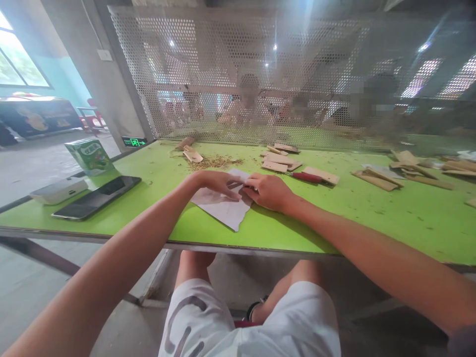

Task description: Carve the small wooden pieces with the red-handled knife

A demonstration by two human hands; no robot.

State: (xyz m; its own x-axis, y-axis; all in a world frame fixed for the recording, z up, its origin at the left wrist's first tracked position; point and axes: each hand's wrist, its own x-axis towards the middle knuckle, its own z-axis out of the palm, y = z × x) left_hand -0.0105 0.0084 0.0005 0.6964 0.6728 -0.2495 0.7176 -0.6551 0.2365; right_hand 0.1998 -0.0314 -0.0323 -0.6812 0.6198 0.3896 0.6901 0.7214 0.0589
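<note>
Two hands: you are bringing both together over the white paper (223,206), their fingertips nearly meeting at its upper part.
Left hand: your left hand (221,184) is reaching across the white paper, palm down, its fingers loosely extended and the thumb standing apart below them.
Right hand: your right hand (270,192) is lying at the white paper's upper right edge, fingers curled inward; whether they are gripping the sheet, you cannot tell from this view.
White paper: it is lying on the green table (297,233) in front of you, partly under your hands, one corner pointing toward you.
Shavings: brown shavings (219,162) are lying scattered just beyond the white paper, with a pale wooden piece (193,154) at their left.
Wooden pieces: several flat wooden pieces (275,166) are lying beyond and to the right of the white paper; a red-handled tool (307,177) is resting among them.
Phone: a dark phone (98,197) is lying left of the white paper, with a white case (59,191) and an upright green box (91,156) farther out.
Screen: a perforated screen (223,74) is standing beyond the white paper, along the table's far side.
</note>
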